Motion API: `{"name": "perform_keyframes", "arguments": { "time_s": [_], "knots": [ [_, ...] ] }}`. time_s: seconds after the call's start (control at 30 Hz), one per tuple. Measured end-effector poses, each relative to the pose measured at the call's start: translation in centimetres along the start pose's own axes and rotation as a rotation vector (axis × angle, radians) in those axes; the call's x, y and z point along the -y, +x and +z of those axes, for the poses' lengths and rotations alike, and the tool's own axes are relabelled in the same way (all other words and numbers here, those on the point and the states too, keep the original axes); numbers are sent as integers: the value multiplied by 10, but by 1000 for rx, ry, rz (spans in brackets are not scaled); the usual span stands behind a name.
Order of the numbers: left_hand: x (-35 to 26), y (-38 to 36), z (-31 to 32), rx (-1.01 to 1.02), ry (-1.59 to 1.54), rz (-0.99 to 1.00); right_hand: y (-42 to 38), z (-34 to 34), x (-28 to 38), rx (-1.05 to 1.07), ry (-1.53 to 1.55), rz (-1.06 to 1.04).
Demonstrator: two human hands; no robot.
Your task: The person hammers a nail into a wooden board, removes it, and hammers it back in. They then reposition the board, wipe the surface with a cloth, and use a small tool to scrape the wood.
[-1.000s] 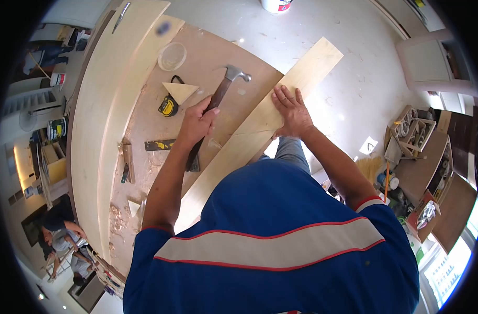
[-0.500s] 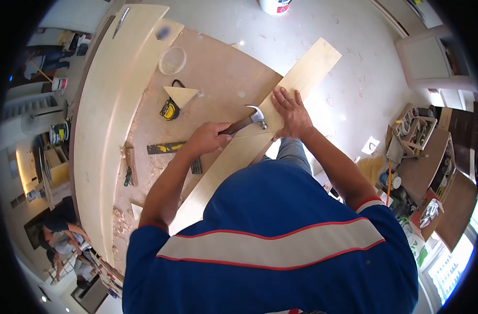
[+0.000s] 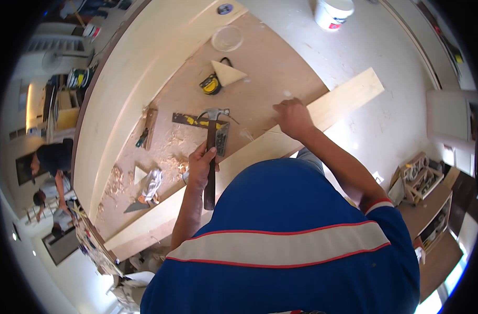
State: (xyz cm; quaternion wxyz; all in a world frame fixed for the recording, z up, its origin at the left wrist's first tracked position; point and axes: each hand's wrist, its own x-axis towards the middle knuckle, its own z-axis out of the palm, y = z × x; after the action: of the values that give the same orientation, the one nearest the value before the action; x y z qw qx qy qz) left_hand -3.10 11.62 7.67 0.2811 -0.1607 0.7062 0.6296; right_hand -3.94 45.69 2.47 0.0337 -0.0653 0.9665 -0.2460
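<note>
My left hand is closed round the handle of a claw hammer, held upright with its head pointing away from me. Behind the hammer head lies a try square with yellow marks on its stock. A long pale plank runs diagonally across the work table in front of my body, its far end sticking out past the table edge. Over the plank's inner edge is my right hand, fingers curled in; whatever they pinch, if anything, is too small to make out.
On the table are a tape measure, a triangular wood offcut, a clear round lid and shavings. A wide curved panel lies along the left. A white bucket stands on the floor. People work at far left.
My left hand has drawn the hammer back from the plank and turned it upright. My right hand has lifted from lying flat on the plank and curled its fingers. The view has shifted.
</note>
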Motion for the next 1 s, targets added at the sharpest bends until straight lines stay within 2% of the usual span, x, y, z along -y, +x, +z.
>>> {"name": "perform_keyframes", "arguments": {
  "time_s": [0.1, 0.2, 0.3, 0.37, 0.4, 0.5, 0.6, 0.7, 0.73, 0.77, 0.8, 0.93, 1.0],
  "knots": [
    [19, -20, -18, -120, -107, -23, 60, 36, 39, 201, -17, -74],
    [37, -31, -25, -186, -162, -43, 93, 57, 78, 278, -72, -82],
    [43, -38, -24, -205, -198, -58, 98, 100, 85, 201, -154, -146],
    [47, -38, -23, -183, -214, -59, 96, 110, 85, 303, -188, -173],
    [48, -36, -23, -170, -216, -63, 94, 108, 88, 354, -205, -181],
    [50, -27, -16, -125, -190, -69, 88, 92, 86, 312, -188, -190],
    [42, -19, -7, -90, -129, -93, 86, 75, 58, 35, 11, -108],
    [29, -13, 5, -42, -66, -99, 49, 14, -1, -124, 505, 257],
    [27, -10, 8, -20, -39, -96, 28, 20, -38, -217, 645, 264],
    [26, -7, 11, 5, -22, -97, 6, -22, -36, -10, 912, 536],
    [24, -1, 16, 35, -5, -96, -13, -20, -55, -14, 1010, 590],
    [6, 16, 46, 140, 87, -93, -58, -22, -62, -13, 1162, 717],
    [-10, 18, 60, 196, 147, -97, -65, -14, -59, -48, 1164, 695]
  ]
}}
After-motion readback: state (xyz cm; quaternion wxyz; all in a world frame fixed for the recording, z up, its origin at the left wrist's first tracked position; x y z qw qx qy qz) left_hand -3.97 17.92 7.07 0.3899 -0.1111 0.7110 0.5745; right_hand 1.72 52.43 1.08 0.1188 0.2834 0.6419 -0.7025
